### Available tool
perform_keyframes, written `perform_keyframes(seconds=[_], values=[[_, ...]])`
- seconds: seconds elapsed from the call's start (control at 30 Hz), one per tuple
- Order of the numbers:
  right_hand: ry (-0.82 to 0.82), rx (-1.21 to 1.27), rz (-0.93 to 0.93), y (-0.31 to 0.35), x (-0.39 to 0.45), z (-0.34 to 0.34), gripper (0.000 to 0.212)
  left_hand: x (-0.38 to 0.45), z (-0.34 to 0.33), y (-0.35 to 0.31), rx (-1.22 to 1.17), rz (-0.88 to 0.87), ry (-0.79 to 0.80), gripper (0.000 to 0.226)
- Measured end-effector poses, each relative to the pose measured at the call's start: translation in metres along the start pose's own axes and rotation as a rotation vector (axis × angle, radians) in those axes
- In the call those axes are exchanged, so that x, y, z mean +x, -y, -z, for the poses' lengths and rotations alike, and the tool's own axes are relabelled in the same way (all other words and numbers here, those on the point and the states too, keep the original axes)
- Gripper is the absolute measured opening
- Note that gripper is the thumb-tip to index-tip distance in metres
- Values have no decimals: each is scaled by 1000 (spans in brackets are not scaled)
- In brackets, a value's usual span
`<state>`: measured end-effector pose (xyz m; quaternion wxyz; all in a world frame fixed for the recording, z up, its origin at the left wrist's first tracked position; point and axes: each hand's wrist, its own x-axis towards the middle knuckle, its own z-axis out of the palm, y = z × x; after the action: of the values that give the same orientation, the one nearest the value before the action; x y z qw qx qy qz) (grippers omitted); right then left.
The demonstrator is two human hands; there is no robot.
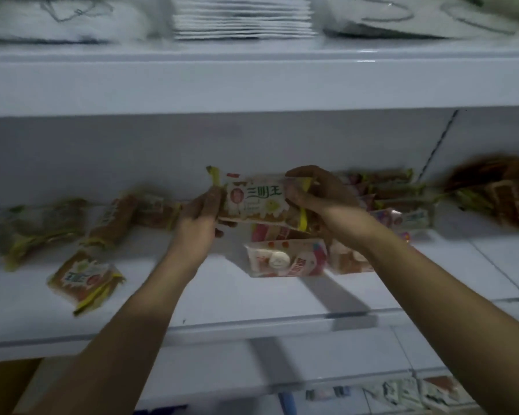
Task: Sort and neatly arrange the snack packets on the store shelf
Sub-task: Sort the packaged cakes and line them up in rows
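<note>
Step in hand: sorting; one white-and-yellow snack packet (256, 202) lifted for placing. Left hand (200, 217) grips packet's left end, right hand (315, 191) pinches its right end. Packet held above shelf (222, 301), just above pink packet (285, 259). Next move, judged: lay it flat among matching packets (387, 190) right of pink packet.

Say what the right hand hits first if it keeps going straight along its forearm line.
The right hand points up and left, gripping the white-and-yellow snack packet with the left hand. Past that packet, the line likely reaches the white shelf back wall; depth is unclear.
</note>
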<state>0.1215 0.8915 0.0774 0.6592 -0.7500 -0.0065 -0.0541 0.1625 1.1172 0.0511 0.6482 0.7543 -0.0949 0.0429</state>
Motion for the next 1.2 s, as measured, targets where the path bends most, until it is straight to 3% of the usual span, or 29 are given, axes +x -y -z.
perform_keyframes(seconds=[0.13,0.27,0.5,0.67,0.8,0.97,1.07,1.2], values=[[-84,-25,18,-24,-24,84,31,-12,-80,-14,-19,-35,13,22],[-115,8,23,-48,-50,164,51,-20,-152,-20,79,-141,24,5],[-292,-102,38,-58,-68,272,60,-26,-256,-42,271,-306,134,42],[-322,-36,39,-77,-72,301,48,-21,-292,-58,443,-317,240,35],[-319,26,30,-96,-67,320,55,-16,-313,-65,543,-371,223,34],[-208,-139,28,-117,-51,338,61,-3,-331,-44,809,-243,326,44],[-185,-240,31,-129,-46,338,57,-4,-342,-31,933,-189,364,39],[-170,-265,-47,-149,-34,332,51,-3,-348,-16,977,-228,279,31]])
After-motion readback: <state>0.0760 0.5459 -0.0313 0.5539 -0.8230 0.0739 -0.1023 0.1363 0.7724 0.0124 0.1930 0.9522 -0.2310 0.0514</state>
